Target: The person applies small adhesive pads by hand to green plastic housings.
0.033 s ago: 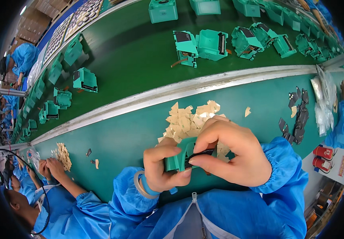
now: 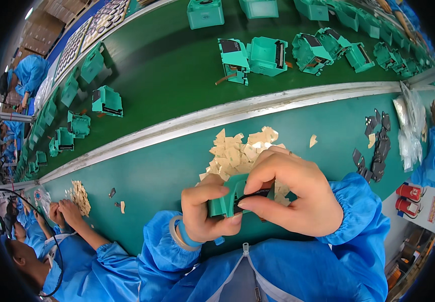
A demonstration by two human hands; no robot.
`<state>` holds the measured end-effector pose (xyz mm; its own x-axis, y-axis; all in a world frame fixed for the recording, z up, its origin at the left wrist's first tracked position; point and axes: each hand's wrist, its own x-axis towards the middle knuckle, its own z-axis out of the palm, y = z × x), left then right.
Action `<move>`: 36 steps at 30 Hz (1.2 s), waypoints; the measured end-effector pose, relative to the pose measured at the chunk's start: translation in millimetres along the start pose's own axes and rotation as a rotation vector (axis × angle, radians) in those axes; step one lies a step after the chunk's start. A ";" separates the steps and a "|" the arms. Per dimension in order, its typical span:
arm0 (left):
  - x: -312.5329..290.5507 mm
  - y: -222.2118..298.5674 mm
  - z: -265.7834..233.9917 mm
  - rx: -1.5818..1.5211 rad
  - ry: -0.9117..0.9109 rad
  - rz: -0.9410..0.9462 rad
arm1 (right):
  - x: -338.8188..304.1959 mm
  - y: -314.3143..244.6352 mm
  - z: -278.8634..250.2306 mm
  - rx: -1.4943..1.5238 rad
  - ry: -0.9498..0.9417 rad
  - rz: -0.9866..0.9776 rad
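Note:
My left hand (image 2: 202, 209) is closed round a small green plastic housing (image 2: 221, 205), held tilted over the near edge of the bench. Thumb and forefinger of my right hand (image 2: 295, 194) pinch a thin black piece (image 2: 258, 194) against the housing's right side. Its far end is hidden by my fingers, so I cannot tell how it sits in the housing. Just beyond both hands lies a loose pile of cream-coloured paper-like pieces (image 2: 235, 153), partly covered by my right hand.
Beyond a metal rail (image 2: 217, 110), a dark green belt (image 2: 167, 65) carries many green housings (image 2: 267, 55). Black parts (image 2: 380, 151) and clear plastic bags (image 2: 411, 126) lie at the right. On the left a co-worker's hands (image 2: 66, 211) are near another cream pile (image 2: 80, 199).
The green housings on the belt have shifted very slightly to the left. Both my hands keep the same grip.

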<state>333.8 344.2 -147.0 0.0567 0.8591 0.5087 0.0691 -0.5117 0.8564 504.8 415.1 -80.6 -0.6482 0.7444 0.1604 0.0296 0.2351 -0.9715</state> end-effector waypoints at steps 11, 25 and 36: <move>3.6 0.5 6.7 0.002 -0.011 0.006 | -2.9 1.8 -5.4 -0.045 0.005 -0.051; 4.3 -1.8 16.4 -0.047 0.009 0.035 | -5.6 1.0 -17.4 -0.035 -0.064 -0.012; 5.6 -2.4 24.0 -0.125 0.047 0.032 | -9.3 0.5 -23.8 -0.053 -0.088 -0.028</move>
<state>357.9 349.9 -148.3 0.0098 0.8434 0.5371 -0.0570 -0.5358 0.8424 529.0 423.1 -78.5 -0.7135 0.6798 0.1695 0.0487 0.2895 -0.9559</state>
